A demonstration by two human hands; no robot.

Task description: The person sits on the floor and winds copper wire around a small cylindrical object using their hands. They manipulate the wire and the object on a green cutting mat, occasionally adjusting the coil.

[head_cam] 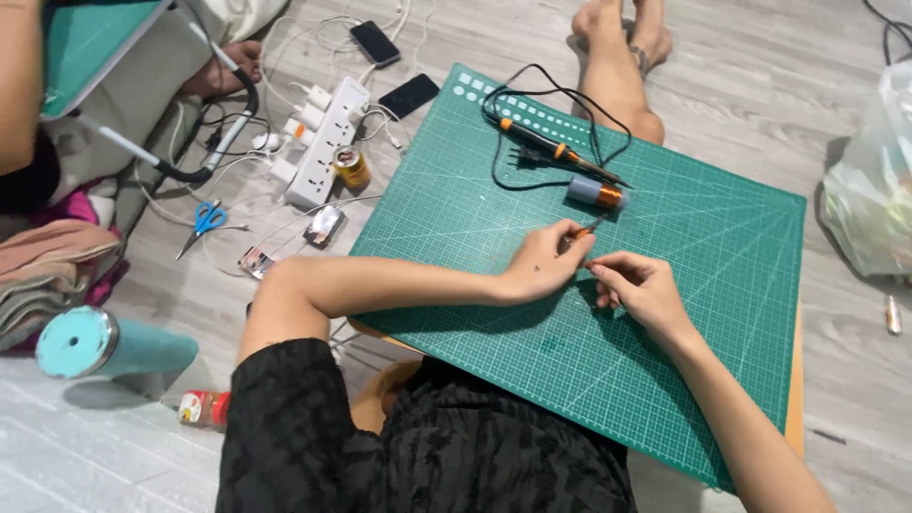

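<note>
Left hand point(540, 269) pinches a small orange-tipped tool point(583, 229) on the green cutting mat point(722, 285); right hand point(638, 285) is curled shut on something too small to tell. Soldering iron point(551, 150) lies near: a stray wrist could likely snag its black cord point(503, 171).

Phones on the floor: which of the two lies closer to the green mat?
The lower dark phone, almost touching the green cutting mat at its top corner; the other phone lies farther up among white cables.
</note>
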